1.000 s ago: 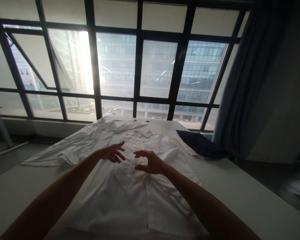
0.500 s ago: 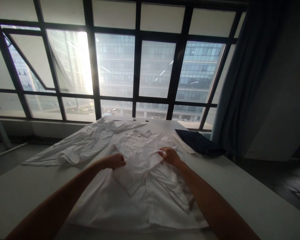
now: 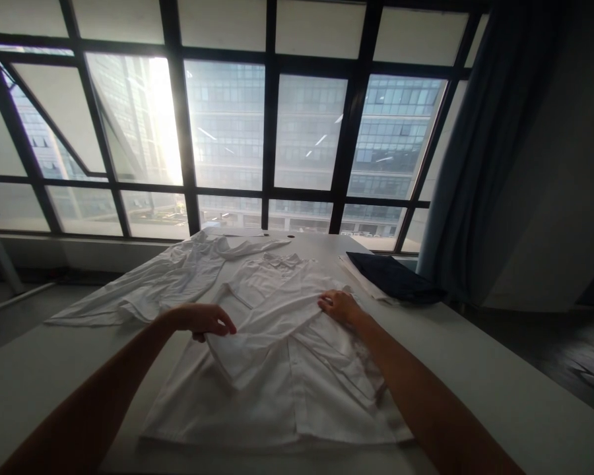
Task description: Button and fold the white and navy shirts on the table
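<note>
A white shirt lies flat on a white table, collar toward the window. My left hand is closed on the shirt's left edge and lifts a fold of the cloth a little off the table. At the shirt's right shoulder my right hand pinches the same raised fold. The cloth stretches between the two hands across the chest of the shirt.
A second white garment lies crumpled at the table's far left. A dark folded cloth rests at the far right on a light sheet. Large windows stand behind the table, and a dark curtain hangs at the right.
Both hands went from hovering open over the chest of the shirt to gripping it, moved apart toward its sides, and now lift a fold of the cloth.
</note>
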{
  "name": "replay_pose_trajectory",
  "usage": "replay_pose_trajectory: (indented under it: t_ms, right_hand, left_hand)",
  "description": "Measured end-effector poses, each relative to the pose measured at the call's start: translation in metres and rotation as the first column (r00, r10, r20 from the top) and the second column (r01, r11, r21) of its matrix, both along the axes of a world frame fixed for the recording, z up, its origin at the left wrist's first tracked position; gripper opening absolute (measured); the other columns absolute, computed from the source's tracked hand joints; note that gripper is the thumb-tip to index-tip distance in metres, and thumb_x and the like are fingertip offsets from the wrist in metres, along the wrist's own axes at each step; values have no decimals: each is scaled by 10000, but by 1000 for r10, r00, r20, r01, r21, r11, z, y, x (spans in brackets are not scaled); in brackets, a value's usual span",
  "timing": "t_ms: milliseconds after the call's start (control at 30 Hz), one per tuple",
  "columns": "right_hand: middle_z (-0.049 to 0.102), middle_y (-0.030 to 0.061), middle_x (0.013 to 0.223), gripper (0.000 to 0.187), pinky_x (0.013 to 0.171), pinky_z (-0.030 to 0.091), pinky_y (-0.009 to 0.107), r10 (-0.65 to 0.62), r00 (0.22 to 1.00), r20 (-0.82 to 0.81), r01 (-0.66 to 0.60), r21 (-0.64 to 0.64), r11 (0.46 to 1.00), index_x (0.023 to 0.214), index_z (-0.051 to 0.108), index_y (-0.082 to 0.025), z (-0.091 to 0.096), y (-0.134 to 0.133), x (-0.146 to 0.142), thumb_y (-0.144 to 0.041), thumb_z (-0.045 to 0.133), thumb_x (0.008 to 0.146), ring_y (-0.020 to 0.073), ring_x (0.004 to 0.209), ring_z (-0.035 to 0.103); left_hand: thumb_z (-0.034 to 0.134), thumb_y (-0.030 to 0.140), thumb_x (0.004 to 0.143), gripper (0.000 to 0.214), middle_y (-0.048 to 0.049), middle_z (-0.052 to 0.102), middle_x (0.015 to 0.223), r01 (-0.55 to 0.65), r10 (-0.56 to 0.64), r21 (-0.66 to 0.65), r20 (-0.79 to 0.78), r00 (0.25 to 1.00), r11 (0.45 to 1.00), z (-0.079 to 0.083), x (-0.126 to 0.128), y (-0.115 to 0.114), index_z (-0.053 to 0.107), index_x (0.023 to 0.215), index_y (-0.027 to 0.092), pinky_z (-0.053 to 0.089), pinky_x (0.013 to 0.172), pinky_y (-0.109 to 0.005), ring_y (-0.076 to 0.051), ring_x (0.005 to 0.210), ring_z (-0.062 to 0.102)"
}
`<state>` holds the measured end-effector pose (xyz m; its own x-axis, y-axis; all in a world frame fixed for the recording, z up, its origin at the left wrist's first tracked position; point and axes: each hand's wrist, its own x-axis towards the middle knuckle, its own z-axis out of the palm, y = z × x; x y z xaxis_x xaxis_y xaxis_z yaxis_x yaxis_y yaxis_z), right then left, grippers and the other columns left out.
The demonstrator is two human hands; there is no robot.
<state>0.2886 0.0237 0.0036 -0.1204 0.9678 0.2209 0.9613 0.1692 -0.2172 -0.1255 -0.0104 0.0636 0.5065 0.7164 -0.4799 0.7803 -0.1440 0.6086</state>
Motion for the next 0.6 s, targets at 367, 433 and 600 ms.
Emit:
replay_pose_trajectory:
  t_ms: [367,433,600]
  right_hand:
    - [571,98,1392,451,1123,325,383,170,983,73,-175,63,983,1308,613,-219,-10,3,-24,-448,507,935,237,1305,499]
    - [480,97,1480,498,1151,283,410,162,983,84,-161,-26,987,1385,548,-222,-13,2,-25,-460,453,958,240,1379,414]
    - [188,45,1624,638,1193,135,498,125,986,114,-97,-227,969,1543,307,-233,-16,-3,-21,-548,283,988,275,1495,140]
  left_hand:
    - [541,563,918,537,-96,481,1482,394,-520,749,-77,851,533,-31,68,-30,561,1372,277,305,1138,-439,-285,1361,430]
    - [515,619,908,719,-88,285,1595,506,-590,681,-133,796,529,-41,75,-32,346,1523,287,172,1192,-485,-304,1473,229]
    - [498,675,886,829,-80,97,1627,623,-634,527,-191,749,577,-47,71,-31,224,1562,283,54,1185,-569,-350,1490,38]
